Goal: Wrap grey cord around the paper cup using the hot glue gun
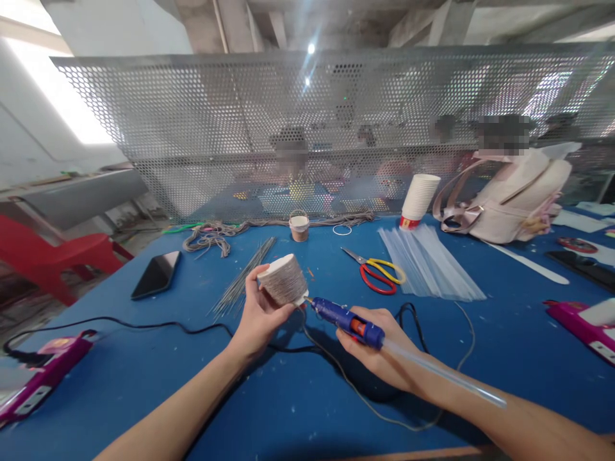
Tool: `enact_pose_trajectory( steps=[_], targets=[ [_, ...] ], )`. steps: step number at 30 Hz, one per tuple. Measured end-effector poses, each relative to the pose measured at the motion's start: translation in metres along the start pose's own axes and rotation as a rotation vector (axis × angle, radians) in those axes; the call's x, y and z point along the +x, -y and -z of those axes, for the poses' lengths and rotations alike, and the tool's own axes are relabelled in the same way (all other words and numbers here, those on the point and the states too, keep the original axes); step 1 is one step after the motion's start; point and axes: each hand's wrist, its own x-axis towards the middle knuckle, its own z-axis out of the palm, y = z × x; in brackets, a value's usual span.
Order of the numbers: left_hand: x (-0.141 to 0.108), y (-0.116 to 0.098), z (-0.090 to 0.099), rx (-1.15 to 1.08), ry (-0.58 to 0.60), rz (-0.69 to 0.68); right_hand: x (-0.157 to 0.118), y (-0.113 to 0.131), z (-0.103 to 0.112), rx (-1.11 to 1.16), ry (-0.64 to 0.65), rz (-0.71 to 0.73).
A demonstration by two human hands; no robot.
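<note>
My left hand (263, 314) grips a paper cup (284, 282) wrapped in grey-beige cord, tilted on its side above the table. In my right hand (379, 346) is a blue glue gun (343, 321), its nozzle at the cup's lower right rim. A long clear glue stick (451, 374) sticks out of the gun's back end. From the cup a loose strand of cord (346, 381) hangs down and loops across the table to the right. Whether the nozzle touches the rim I cannot tell.
Scissors (377, 272) and clear glue sticks (427, 262) lie right of the cup. Behind stand a small wrapped cup with a handle (299, 229), stacked paper cups (419, 200) and a backpack (509, 198). Thin wires (245, 275), a phone (156, 275) and a power strip (48, 378) lie left.
</note>
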Motion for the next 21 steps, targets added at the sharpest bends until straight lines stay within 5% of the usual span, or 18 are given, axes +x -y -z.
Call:
enact_pose_trajectory(
  steps=[21],
  targets=[
    [0.0023, -0.0014, 0.0032, -0.061, 0.060, 0.060, 0.0032, 0.0028, 0.0042, 0.096, 0.014, -0.095]
  ],
)
